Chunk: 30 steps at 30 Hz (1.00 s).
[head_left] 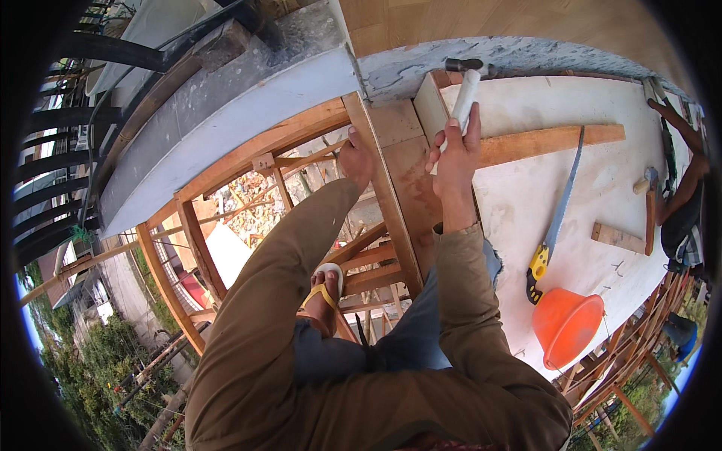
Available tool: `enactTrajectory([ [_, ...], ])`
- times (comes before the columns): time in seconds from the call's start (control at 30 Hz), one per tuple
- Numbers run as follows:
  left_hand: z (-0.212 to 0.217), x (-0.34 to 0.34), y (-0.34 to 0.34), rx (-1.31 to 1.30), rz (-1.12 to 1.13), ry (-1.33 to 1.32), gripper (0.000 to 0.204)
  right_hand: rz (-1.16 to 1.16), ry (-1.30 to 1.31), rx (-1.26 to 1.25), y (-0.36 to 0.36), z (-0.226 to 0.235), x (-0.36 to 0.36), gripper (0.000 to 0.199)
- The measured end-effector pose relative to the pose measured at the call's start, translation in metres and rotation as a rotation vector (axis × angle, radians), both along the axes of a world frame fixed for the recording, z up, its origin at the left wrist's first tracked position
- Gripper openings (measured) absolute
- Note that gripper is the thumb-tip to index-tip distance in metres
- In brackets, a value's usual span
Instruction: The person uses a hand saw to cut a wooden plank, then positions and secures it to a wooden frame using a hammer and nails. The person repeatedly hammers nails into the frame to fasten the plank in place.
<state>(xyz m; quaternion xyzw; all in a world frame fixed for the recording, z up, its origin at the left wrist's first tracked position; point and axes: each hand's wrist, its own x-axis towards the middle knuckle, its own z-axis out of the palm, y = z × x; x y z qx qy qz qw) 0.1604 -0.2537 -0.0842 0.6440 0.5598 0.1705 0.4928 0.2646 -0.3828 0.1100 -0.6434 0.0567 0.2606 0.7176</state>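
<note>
My right hand (457, 154) is closed round the white handle of a hammer (466, 94), whose dark head points up and away, near the wall base. My left hand (357, 159) grips the edge of a long wooden beam (383, 188) in the timber frame; most of its fingers are hidden. Just right of the beam are brown boards (406, 161). A loose wooden plank (549, 143) lies on the pale panel (511, 203) to the right of my right hand.
A handsaw (560, 218) with a yellow-black handle, an orange bucket (568, 327) and a wood block (618, 237) lie on the panel. At far right, another person's arm (681, 199) is near a second hammer (650, 218). Under the frame is an open drop; my sandalled foot (325, 297) rests on timber there.
</note>
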Motion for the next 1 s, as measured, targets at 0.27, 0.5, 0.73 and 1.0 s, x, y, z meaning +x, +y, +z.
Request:
enactTrajectory([
  [0.27, 0.008, 0.003, 0.002, -0.138, 0.045, 0.046, 0.078, 0.175, 0.113, -0.012, 0.012, -0.056, -0.017, 0.073],
  [0.5, 0.011, 0.001, 0.004, -0.082, -0.010, 0.088, 0.077, 0.302, -0.003, -0.046, 0.019, -0.073, -0.035, 0.069],
  [0.73, 0.003, 0.000, 0.000, 0.010, 0.000, 0.022, 0.078, -0.256, -0.299, 0.047, 0.004, -0.016, -0.005, 0.072],
  [1.0, -0.001, 0.000, 0.003, 0.021, -0.033, 0.107, 0.079, 0.241, 0.109, 0.013, 0.025, -0.099, -0.037, 0.069],
])
